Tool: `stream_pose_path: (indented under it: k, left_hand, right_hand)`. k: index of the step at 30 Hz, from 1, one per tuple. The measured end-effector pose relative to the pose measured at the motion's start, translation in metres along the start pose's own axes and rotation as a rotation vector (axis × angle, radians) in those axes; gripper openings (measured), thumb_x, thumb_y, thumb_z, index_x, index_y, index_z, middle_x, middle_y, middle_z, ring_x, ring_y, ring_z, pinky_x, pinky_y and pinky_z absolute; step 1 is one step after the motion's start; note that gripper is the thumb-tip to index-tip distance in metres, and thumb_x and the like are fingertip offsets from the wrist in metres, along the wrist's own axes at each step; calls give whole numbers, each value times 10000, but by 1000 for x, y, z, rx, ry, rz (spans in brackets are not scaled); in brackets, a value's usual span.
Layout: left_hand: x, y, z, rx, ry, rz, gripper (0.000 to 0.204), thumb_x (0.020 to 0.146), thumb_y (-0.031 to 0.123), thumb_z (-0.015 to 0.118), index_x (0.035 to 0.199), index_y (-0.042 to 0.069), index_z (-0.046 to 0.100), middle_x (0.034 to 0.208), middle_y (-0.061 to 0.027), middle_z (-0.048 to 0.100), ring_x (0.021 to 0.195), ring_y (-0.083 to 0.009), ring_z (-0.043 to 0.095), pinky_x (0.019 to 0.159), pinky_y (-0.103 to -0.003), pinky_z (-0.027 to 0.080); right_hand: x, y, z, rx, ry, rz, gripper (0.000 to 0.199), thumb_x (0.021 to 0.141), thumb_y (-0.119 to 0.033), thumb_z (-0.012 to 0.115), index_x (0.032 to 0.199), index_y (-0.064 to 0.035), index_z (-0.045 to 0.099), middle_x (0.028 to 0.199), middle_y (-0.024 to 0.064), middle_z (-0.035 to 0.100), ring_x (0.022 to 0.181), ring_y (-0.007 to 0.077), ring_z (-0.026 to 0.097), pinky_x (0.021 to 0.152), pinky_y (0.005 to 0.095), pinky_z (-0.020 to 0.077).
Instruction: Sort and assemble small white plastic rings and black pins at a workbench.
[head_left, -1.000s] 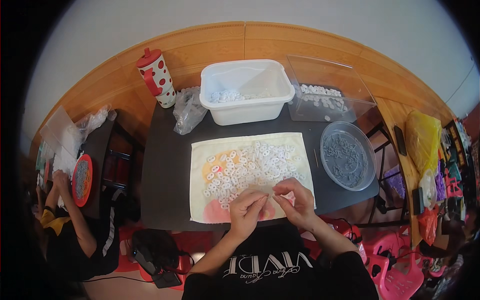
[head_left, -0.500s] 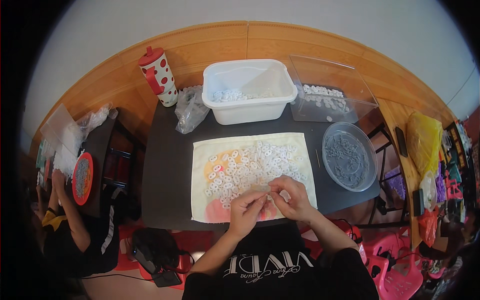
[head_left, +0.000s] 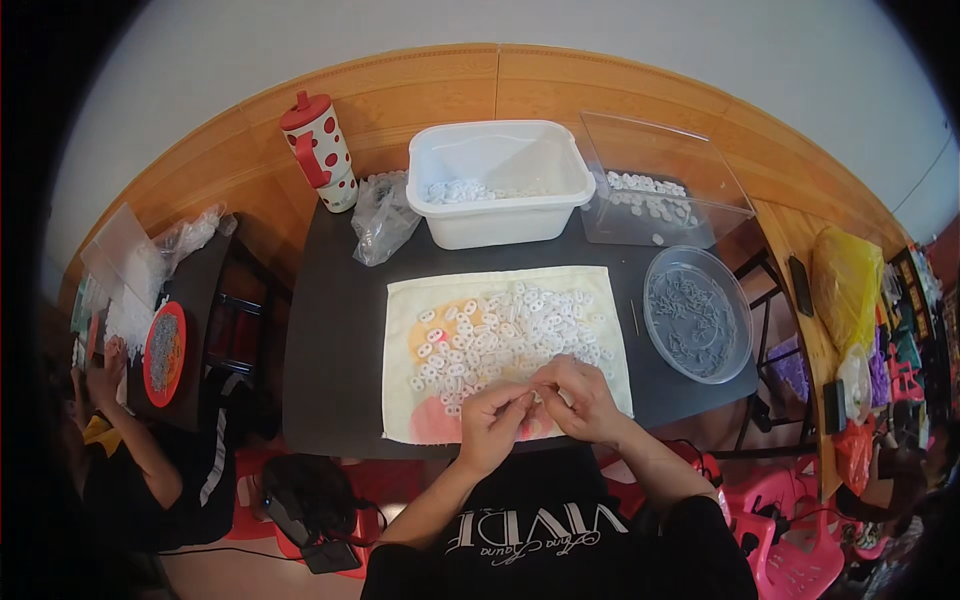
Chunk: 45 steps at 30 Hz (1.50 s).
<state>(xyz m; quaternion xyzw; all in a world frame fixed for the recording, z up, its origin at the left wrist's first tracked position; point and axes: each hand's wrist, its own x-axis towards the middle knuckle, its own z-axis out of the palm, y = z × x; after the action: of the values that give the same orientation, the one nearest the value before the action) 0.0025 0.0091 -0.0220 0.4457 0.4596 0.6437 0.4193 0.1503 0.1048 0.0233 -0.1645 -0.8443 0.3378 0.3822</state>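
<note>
Both hands, left hand (head_left: 492, 422) and right hand (head_left: 585, 400), pinched something tiny together at 6 o'clock of the small white plastic rings (head_left: 505, 335); what it was, I cannot tell.

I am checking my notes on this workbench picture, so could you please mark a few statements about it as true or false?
1. Both hands, the left hand and the right hand, meet over the near edge of the pale printed cloth. True.
2. The small white plastic rings lie scattered on that cloth. True.
3. The white rectangular plastic tub stands upside down. False: it stands upright, open, with white pieces inside.
4. The red-dotted white tumbler with red lid stands right of the tub. False: it stands to its left.
5. The round clear plastic dish sits right of the cloth. True.
</note>
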Motion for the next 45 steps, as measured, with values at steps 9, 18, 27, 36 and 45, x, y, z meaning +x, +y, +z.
stream_pose_path:
  k: [9, 18, 27, 36, 45]
  left_hand:
    - [0, 2, 0, 30, -7, -6, 124, 939, -34, 628, 1031, -55, 709, 877, -67, 666, 732, -103, 610, 643, -230, 482]
    - [-2, 3, 1, -218, 41, -129, 124, 923, -46, 644, 1027, -55, 709, 875, -103, 714, 687, -114, 641, 624, -237, 517]
    - [-2, 3, 1, -212, 56, -103, 125, 918, -56, 644, 1032, -52, 696, 861, -104, 714, 700, -113, 651, 619, -233, 516]
    - [1, 1, 3, -125, 68, -44, 112, 905, -74, 651, 1001, -47, 701, 889, -76, 704, 722, -93, 621, 655, -221, 496]
    - [-3, 1, 0, -104, 46, -110, 124, 906, -56, 669, 1023, -27, 696, 918, -21, 672, 784, -51, 609, 657, -198, 474]
  right_hand:
    - [-1, 1, -5, -33, -70, -16, 171, 856, 37, 629, 1016, -25, 629, 856, 155, 624, 784, 351, 622, 679, 402, 490]
    - [-23, 14, -41, 109, 235, 432, 104, 902, 26, 645, 1005, 17, 656, 870, 55, 653, 787, 91, 632, 697, 256, 496]
    - [-28, -1, -56, -413, -94, 131, 135, 780, 10, 700, 912, -14, 691, 866, 120, 633, 789, 298, 640, 670, 349, 512]
    - [-27, 1, -32, -403, -155, 26, 114, 760, -54, 672, 874, -55, 669, 853, 104, 582, 820, 308, 617, 701, 402, 498]
    - [-21, -3, -48, -332, -287, 80, 130, 764, -35, 719, 891, -41, 693, 892, 108, 632, 817, 306, 645, 699, 389, 526]
